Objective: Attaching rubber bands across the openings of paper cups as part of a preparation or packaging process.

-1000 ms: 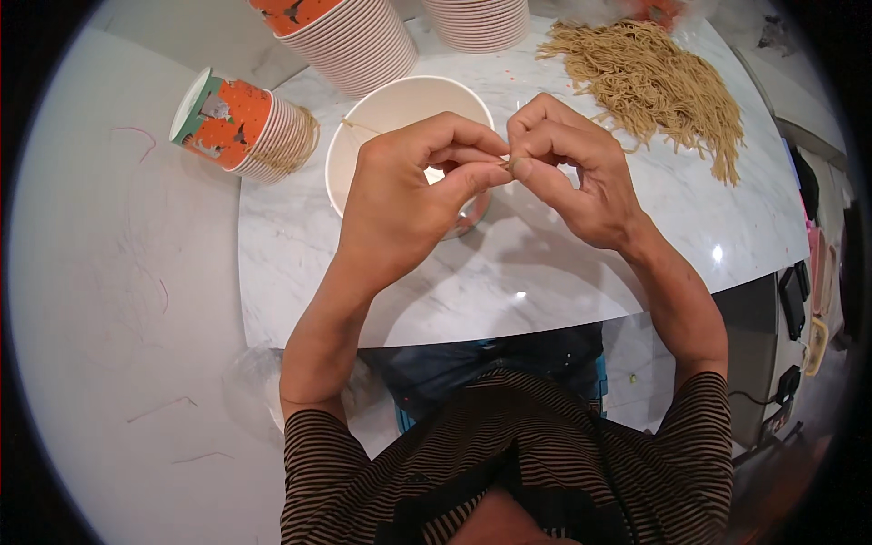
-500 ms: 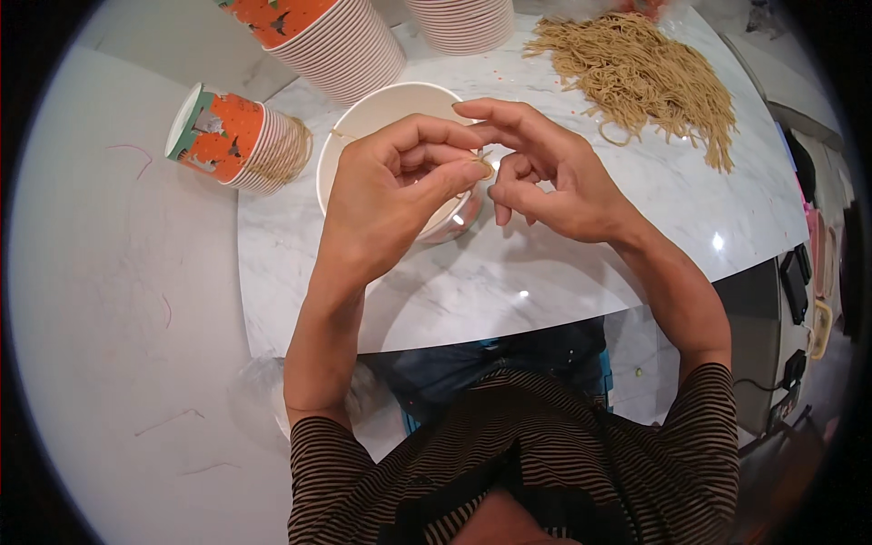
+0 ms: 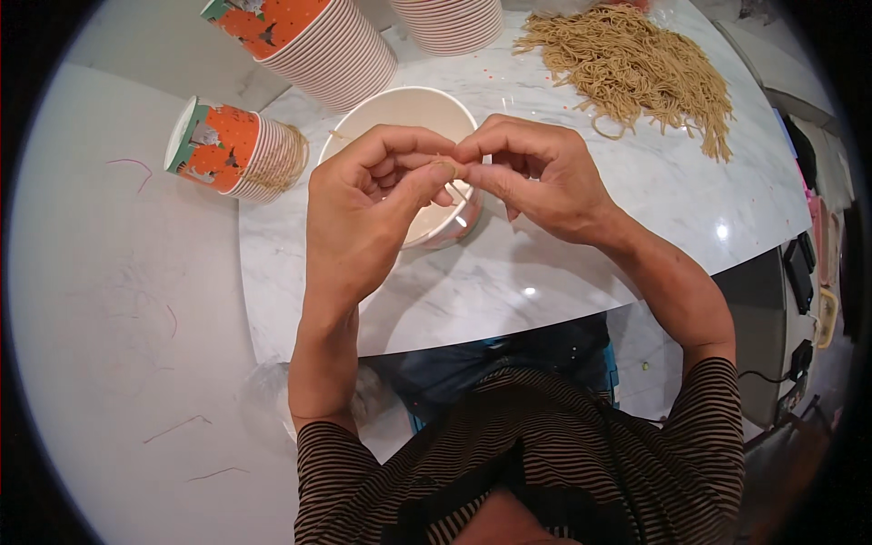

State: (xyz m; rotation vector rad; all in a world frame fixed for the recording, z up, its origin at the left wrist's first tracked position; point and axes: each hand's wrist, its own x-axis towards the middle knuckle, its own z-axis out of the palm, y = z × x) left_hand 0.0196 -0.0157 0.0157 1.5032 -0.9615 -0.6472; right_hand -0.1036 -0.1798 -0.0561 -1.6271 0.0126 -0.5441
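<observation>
A white marbled table with tubs, cups and yarn on it.
The table (image 3: 690, 200) has grey veins and a curved near edge. A wide white tub (image 3: 413, 104), open and partly hidden, stands left of centre. A stack of orange-and-green cups (image 3: 245, 150) stands at the left edge; a larger orange-topped stack (image 3: 331, 65) and a white-rimmed stack (image 3: 450, 25) stand farther back. A loose tan yarn pile (image 3: 636, 68) lies far right.

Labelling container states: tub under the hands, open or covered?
Open: the white tub shows its rim and pale inner wall; nothing but the hands screens its mouth.
</observation>
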